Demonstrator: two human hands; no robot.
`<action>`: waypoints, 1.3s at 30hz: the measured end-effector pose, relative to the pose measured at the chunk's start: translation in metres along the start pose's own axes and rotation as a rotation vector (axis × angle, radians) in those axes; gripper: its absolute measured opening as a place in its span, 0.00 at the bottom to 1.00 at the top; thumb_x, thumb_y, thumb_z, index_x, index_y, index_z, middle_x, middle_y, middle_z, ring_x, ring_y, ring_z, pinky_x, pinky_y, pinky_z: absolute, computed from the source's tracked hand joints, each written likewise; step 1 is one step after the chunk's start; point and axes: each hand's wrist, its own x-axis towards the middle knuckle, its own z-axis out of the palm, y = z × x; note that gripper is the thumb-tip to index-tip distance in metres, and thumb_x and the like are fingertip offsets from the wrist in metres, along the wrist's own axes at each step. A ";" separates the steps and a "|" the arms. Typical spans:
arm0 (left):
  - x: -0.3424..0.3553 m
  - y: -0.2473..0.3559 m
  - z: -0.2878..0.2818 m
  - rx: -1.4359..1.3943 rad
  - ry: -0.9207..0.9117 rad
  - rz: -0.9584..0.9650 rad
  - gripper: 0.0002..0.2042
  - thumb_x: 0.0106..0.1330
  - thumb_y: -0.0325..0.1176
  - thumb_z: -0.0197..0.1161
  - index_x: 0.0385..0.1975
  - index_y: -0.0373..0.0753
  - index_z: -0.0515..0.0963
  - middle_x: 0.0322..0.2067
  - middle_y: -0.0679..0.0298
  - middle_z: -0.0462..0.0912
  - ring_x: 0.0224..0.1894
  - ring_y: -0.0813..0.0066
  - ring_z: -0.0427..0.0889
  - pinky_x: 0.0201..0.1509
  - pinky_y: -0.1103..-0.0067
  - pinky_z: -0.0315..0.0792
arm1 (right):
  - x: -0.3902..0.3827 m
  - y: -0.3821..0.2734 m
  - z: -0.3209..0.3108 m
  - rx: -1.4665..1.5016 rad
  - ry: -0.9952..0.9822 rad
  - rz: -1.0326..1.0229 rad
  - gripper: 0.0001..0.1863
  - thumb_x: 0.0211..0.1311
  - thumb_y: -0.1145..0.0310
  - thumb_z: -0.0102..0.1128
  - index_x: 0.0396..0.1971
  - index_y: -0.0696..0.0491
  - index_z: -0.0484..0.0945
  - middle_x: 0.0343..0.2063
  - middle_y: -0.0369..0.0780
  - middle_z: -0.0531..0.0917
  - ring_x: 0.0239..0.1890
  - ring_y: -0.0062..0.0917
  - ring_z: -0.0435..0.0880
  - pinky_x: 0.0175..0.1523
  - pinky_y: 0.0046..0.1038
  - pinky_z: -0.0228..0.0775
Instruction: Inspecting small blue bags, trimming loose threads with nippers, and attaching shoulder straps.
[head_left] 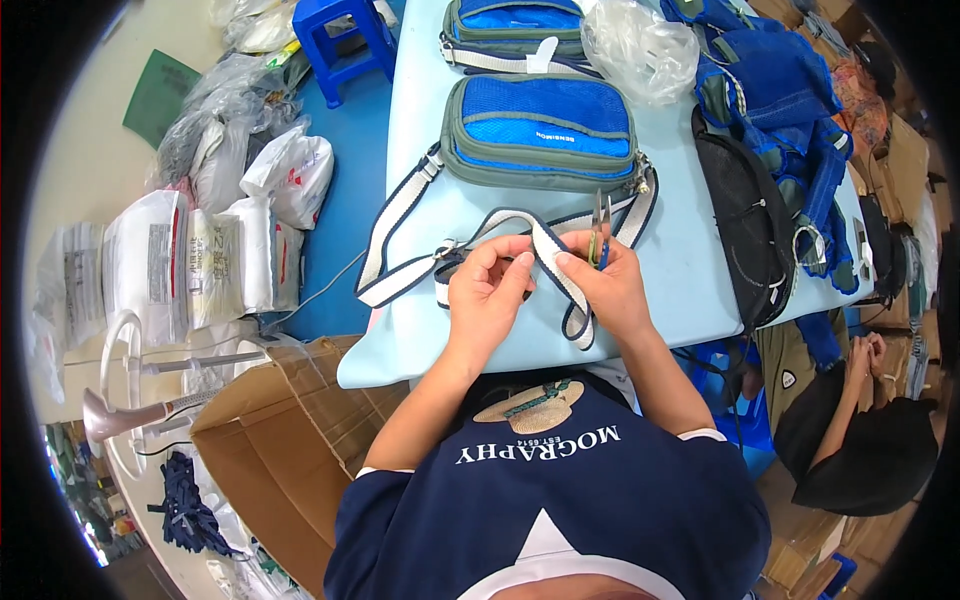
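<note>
A blue and grey pouch bag [540,130] lies on the table in front of me, its zipper side toward me. From its two ends runs a white strap with dark edges [398,205], looped over the tabletop with a metal buckle on it. My left hand [490,285] is closed, thumb against fingertips, at the strap near that buckle. In my right hand [610,285] the strap is pinched between thumb and forefinger. The same hand also keeps a small pair of thread snips [600,232], blades pointing away from me.
Another blue pouch bag [515,25] and a clear plastic bag [640,50] are at the far side. Blue backpacks [770,90] and a black bag [745,225] lie right. A cardboard box [270,450] stands left. A co-worker's hands [868,355] show at far right.
</note>
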 end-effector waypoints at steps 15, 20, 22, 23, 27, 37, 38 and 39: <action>0.008 0.009 -0.022 -0.229 -0.184 -0.353 0.07 0.61 0.24 0.55 0.36 0.31 0.77 0.29 0.64 0.81 0.31 0.80 0.78 0.37 0.84 0.73 | 0.001 0.007 0.001 0.003 -0.063 -0.210 0.11 0.59 0.78 0.54 0.42 0.61 0.72 0.36 0.39 0.81 0.39 0.19 0.79 0.46 0.21 0.70; 0.008 0.011 -0.010 -0.112 -0.071 -0.174 0.14 0.60 0.18 0.56 0.46 0.31 0.75 0.36 0.62 0.82 0.35 0.80 0.79 0.41 0.84 0.73 | 0.001 -0.004 -0.004 -0.416 0.039 -0.537 0.08 0.54 0.79 0.59 0.35 0.60 0.76 0.30 0.37 0.78 0.34 0.16 0.76 0.38 0.19 0.68; 0.007 0.010 -0.007 -0.096 -0.039 -0.179 0.20 0.58 0.18 0.59 0.53 0.30 0.70 0.37 0.61 0.82 0.37 0.82 0.79 0.41 0.86 0.73 | 0.001 -0.006 -0.001 -0.421 0.012 -0.556 0.10 0.50 0.80 0.62 0.35 0.60 0.77 0.30 0.38 0.77 0.32 0.20 0.76 0.36 0.21 0.68; 0.005 0.010 -0.005 -0.080 -0.011 -0.169 0.22 0.58 0.18 0.59 0.54 0.30 0.69 0.38 0.61 0.82 0.36 0.82 0.79 0.41 0.86 0.73 | 0.001 -0.007 0.000 -0.465 -0.034 -0.612 0.11 0.49 0.80 0.63 0.35 0.60 0.77 0.30 0.39 0.77 0.32 0.23 0.77 0.36 0.22 0.68; 0.000 0.018 -0.001 -0.039 -0.065 -0.169 0.25 0.57 0.16 0.56 0.58 0.30 0.64 0.41 0.59 0.81 0.40 0.82 0.78 0.43 0.86 0.72 | 0.000 -0.010 0.005 -0.525 -0.079 -0.669 0.12 0.45 0.82 0.63 0.33 0.59 0.78 0.29 0.42 0.77 0.31 0.30 0.78 0.36 0.24 0.70; 0.005 0.010 -0.001 -0.016 -0.066 -0.201 0.21 0.57 0.17 0.57 0.53 0.32 0.67 0.34 0.62 0.81 0.33 0.84 0.77 0.38 0.88 0.71 | 0.010 0.000 0.006 -0.619 -0.024 -0.677 0.06 0.52 0.78 0.56 0.29 0.59 0.70 0.25 0.41 0.72 0.24 0.32 0.73 0.30 0.27 0.66; 0.007 0.010 0.000 -0.087 -0.058 -0.217 0.20 0.57 0.18 0.58 0.51 0.32 0.69 0.33 0.65 0.82 0.30 0.86 0.77 0.35 0.89 0.70 | 0.012 0.004 0.005 -0.570 -0.025 -0.652 0.05 0.56 0.77 0.54 0.31 0.60 0.68 0.24 0.39 0.71 0.23 0.26 0.70 0.30 0.25 0.64; 0.007 0.009 -0.001 -0.046 -0.059 -0.187 0.17 0.58 0.18 0.56 0.49 0.31 0.68 0.35 0.58 0.81 0.33 0.81 0.79 0.37 0.86 0.73 | 0.012 0.009 0.002 -0.472 -0.050 -0.538 0.06 0.58 0.74 0.55 0.30 0.59 0.68 0.26 0.37 0.71 0.27 0.21 0.70 0.33 0.22 0.63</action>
